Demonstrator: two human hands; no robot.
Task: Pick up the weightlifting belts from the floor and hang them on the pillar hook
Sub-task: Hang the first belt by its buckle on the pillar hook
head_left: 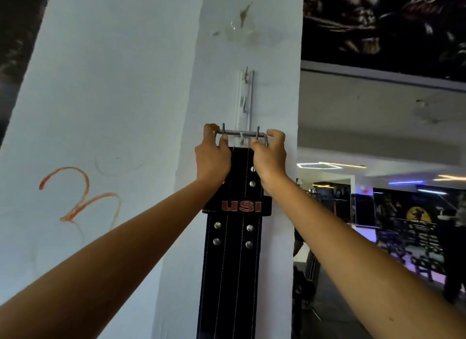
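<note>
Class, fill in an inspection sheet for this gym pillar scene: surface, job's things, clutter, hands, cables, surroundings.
Surface: white pillar, orange scribble, chipped patch near the top.
Job's things: black belt marked USI hangs down the pillar; its buckle sits at the hook of a white rack.
Clutter: nothing seen.
Hands: left hand and right hand each grip a buckle end.
Cables: nothing seen.
Surroundings: dim gym at right, strip lights, dark mural above.

Belt hangs against pillar; its buckle seemingly on the hook.
</note>
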